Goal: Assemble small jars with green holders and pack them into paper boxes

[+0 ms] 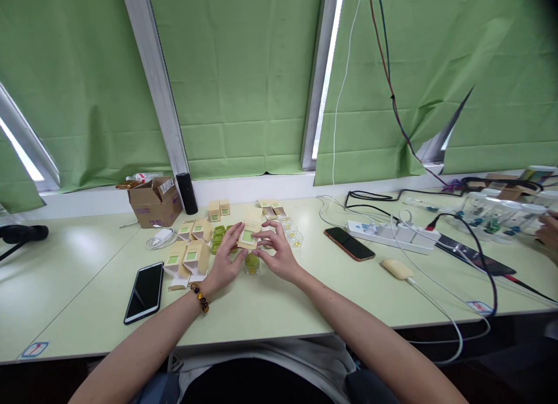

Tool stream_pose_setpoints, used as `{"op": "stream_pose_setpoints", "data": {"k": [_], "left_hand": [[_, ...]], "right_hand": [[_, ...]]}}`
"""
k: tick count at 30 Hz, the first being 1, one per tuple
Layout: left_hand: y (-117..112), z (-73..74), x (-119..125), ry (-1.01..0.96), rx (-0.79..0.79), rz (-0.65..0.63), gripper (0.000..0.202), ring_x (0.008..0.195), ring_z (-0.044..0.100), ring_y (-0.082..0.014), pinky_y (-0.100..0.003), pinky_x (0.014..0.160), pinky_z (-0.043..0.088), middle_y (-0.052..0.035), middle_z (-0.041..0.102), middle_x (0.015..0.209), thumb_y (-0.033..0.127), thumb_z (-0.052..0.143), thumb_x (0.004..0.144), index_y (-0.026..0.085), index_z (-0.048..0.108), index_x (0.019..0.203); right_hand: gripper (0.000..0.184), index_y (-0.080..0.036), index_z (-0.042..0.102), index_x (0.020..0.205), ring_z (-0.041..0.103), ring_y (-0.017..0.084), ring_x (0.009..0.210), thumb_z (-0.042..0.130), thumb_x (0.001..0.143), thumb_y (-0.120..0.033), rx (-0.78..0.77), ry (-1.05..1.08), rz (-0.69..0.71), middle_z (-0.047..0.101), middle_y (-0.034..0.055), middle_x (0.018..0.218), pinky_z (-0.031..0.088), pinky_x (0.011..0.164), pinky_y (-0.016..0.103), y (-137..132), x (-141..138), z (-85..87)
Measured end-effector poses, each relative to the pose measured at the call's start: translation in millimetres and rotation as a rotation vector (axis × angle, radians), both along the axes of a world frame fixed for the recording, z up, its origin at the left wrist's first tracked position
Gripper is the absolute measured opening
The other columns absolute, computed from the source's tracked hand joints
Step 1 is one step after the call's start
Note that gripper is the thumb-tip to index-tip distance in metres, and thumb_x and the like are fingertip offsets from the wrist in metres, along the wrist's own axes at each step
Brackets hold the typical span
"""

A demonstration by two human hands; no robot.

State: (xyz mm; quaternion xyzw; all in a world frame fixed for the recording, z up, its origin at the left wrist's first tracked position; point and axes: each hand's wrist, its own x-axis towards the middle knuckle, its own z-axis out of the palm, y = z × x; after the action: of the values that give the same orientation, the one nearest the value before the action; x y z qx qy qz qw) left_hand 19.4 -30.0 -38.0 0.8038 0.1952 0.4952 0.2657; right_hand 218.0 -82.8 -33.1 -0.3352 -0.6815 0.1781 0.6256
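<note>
Between both hands I hold a small cream cardboard box (250,224) with a green window on its face. My left hand (226,254) grips its left side, and my right hand (279,254) has its fingers on the right side. Just below the box stands a small glass jar with green contents (251,263) on the table. Green jars (218,236) sit behind my left hand, partly hidden by it. Clear cups with yellow centres (293,232) stand behind my right hand. Several more cream boxes (196,257) stand to the left, some with flaps open.
A phone (143,292) lies at left, near a white charger (163,236), a brown carton (156,202) and a black cylinder (186,193). Rightward are another phone (349,243), a power strip (394,235), loose cables and clear containers (492,218). Another person's hand (548,229) shows at the right edge.
</note>
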Motion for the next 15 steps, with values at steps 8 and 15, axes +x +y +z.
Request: {"op": "stream_pose_setpoints", "data": {"k": [8, 15], "left_hand": [[3.8, -3.9, 1.7, -0.035, 0.055, 0.048, 0.059, 0.158, 0.039, -0.0323, -0.045, 0.109, 0.058, -0.0128, 0.049, 0.165, 0.036, 0.065, 0.103, 0.033, 0.051, 0.16], [3.3, -4.2, 2.6, -0.074, 0.049, 0.06, 0.055, 0.153, 0.047, -0.0318, -0.043, 0.103, 0.062, -0.0129, 0.053, 0.161, 0.034, 0.068, 0.102, 0.034, 0.056, 0.155]], "right_hand": [[0.034, -0.032, 0.075, 0.121, 0.063, 0.026, 0.124, 0.084, 0.09, -0.041, 0.024, -0.007, 0.011, 0.04, 0.0084, 0.137, 0.067, 0.101, 0.048, -1.5, 0.6, 1.7], [0.029, -0.031, 0.076, 0.119, 0.066, 0.024, 0.117, 0.081, 0.093, -0.042, 0.037, -0.006, -0.011, 0.042, 0.0086, 0.135, 0.069, 0.098, 0.047, -0.7, 0.4, -0.2]]}}
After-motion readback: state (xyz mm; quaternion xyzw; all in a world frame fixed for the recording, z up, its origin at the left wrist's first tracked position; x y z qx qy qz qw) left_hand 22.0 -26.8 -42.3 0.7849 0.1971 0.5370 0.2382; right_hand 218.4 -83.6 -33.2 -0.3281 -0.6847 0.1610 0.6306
